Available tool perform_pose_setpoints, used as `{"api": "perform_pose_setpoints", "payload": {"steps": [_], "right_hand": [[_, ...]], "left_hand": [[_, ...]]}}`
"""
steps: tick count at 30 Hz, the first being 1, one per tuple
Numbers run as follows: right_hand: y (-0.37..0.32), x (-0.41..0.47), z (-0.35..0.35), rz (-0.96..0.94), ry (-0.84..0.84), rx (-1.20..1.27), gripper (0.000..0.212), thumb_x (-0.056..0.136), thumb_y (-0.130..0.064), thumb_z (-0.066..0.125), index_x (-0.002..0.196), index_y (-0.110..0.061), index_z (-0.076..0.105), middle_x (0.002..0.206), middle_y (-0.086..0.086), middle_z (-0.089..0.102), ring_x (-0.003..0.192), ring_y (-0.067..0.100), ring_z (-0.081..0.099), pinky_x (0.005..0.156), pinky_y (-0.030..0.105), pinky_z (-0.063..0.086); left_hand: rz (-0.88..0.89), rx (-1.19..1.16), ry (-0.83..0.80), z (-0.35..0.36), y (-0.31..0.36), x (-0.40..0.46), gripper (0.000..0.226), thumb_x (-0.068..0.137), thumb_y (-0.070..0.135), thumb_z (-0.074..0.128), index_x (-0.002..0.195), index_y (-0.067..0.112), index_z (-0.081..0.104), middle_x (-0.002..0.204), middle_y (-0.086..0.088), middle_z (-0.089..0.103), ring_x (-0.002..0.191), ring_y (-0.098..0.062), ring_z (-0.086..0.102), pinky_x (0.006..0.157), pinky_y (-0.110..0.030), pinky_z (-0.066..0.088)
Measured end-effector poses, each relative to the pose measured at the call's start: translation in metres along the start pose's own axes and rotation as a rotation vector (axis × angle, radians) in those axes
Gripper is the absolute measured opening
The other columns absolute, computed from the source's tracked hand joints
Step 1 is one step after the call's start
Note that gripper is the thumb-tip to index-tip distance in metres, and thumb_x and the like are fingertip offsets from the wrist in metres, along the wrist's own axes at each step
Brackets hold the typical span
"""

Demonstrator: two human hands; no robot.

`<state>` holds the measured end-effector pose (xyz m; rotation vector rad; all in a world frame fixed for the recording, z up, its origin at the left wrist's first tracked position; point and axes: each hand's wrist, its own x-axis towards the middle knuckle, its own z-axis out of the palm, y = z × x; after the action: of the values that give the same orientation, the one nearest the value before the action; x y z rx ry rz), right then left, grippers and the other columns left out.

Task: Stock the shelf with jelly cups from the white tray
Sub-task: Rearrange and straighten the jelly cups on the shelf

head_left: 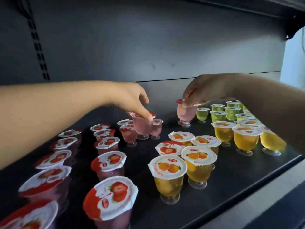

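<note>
Jelly cups, stock count on dark shelf (239,176):

- L hand (132,98): fingers curled down, pinching rim of pink cup (142,125) from above; cup tilted, foot at or just above shelf, can't tell which. Sits at back end of the strawberry rows.
- R hand (203,90): fingers curled over lid of second pink cup (185,114), gripping top edge; cup upright, foot on shelf near back wall (148,38), just beside the green cups.
- Strawberry cups (109,160): red/white lids, pink jelly. Three rough rows running front to back on L side; nearest ones blurred.
- Lone strawberry cup (170,148): sits among the orange group, centre.
- Orange cups, centre (168,169): four or so, orange-slice lids, yellow jelly, close together, lids touching.
- Orange cups, R (245,138): row under R forearm, one partly hidden.
- Green cups (217,113): cluster at back R, several rows; exact no. unclear, arm covers part.
- Slotted upright strip (38,45): back wall, L.
</note>
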<state>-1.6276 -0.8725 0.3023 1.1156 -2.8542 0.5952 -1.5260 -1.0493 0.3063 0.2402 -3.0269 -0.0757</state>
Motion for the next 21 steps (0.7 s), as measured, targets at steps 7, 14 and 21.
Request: {"api": "perform_pose_setpoints", "payload": {"steps": [7, 14, 21], "right_hand": [[-0.027, 0.027, 0.037, -0.009, -0.105, -0.081, 0.029, 0.084, -0.041, 0.063, 0.089, -0.013, 0.061, 0.077, -0.004, 0.057, 0.066, 0.010, 0.051, 0.051, 0.020, 0.036], [-0.033, 0.033, 0.062, 0.016, -0.216, -0.103, 0.027, 0.084, -0.038, 0.064, 0.072, -0.017, 0.052, 0.070, -0.005, 0.049, 0.060, 0.008, 0.043, 0.038, 0.013, 0.035], [-0.028, 0.038, 0.074, 0.004, -0.188, -0.099, 0.030, 0.083, -0.042, 0.064, 0.073, -0.017, 0.052, 0.074, -0.005, 0.052, 0.067, 0.009, 0.047, 0.051, 0.019, 0.035]], "left_hand": [[-0.020, 0.039, -0.069, 0.026, -0.006, 0.000, 0.066, 0.072, 0.043, 0.074, 0.128, 0.015, 0.052, 0.111, 0.003, 0.064, 0.095, -0.016, 0.061, 0.090, -0.027, 0.046], [-0.048, -0.017, -0.111, 0.043, -0.012, 0.001, 0.049, 0.074, 0.038, 0.074, 0.115, 0.016, 0.059, 0.097, 0.004, 0.066, 0.092, -0.017, 0.064, 0.074, -0.024, 0.047], [-0.044, -0.070, -0.081, 0.050, -0.018, 0.003, 0.037, 0.076, 0.040, 0.072, 0.106, 0.025, 0.056, 0.087, 0.011, 0.059, 0.091, -0.017, 0.063, 0.066, -0.018, 0.045]]}}
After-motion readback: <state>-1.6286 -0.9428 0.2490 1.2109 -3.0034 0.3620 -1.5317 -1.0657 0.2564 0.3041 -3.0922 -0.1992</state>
